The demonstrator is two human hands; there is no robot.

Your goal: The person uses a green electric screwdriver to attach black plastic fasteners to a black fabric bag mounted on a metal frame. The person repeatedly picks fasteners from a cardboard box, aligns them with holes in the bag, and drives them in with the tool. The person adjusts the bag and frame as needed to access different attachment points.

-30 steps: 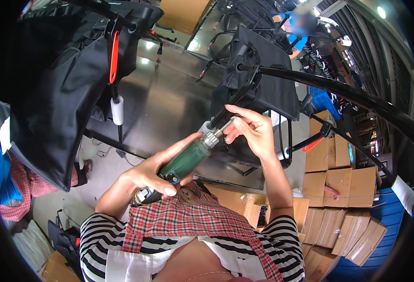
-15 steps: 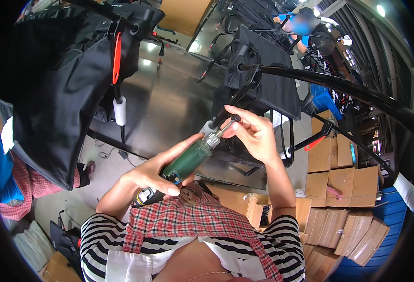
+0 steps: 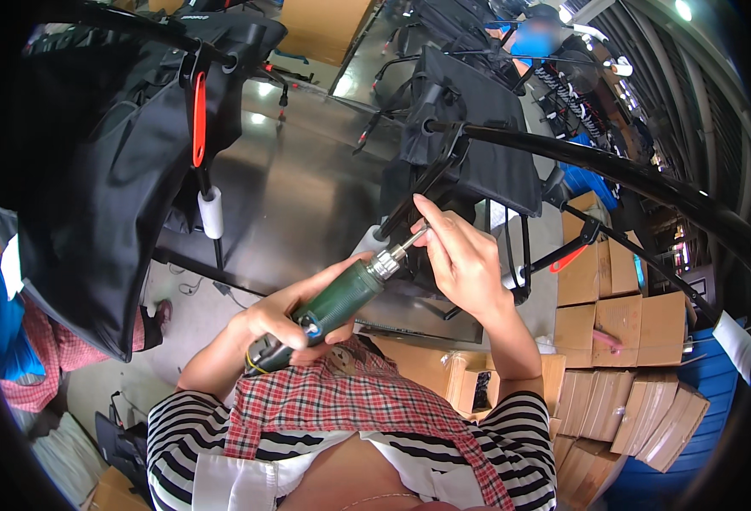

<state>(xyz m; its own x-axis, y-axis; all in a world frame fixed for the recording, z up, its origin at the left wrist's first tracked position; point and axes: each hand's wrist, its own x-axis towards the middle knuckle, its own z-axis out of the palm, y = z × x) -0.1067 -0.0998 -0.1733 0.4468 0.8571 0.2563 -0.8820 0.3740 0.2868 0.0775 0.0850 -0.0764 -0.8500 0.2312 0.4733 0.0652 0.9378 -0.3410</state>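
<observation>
A green power screwdriver point(image 3: 345, 298) lies slanted across my front, its metal nose and bit pointing up and to the right. My left hand point(image 3: 277, 319) is closed around its body, thumb on top. Close to the bit's tip, my right hand point(image 3: 467, 268) has its fingers pinched together. Whatever sits between those fingertips is mostly covered. Just beyond the right fingers stands a black folding frame tube point(image 3: 431, 177) with a pale grey sleeve point(image 3: 370, 240) low on it, behind the screwdriver's nose.
A black fabric item point(image 3: 77, 213) with a red strap point(image 3: 199, 119) hangs at the left. A long black tube point(image 3: 588, 157) crosses the right side. Below it are cardboard boxes point(image 3: 618, 328). A metal worktop point(image 3: 299, 187) spans the middle. A person in checked cloth point(image 3: 73, 341) is at far left.
My right fingers have closed in over the bit's tip, covering the small black piece that showed there before. The view has shifted slightly; the screwdriver stays in my left hand.
</observation>
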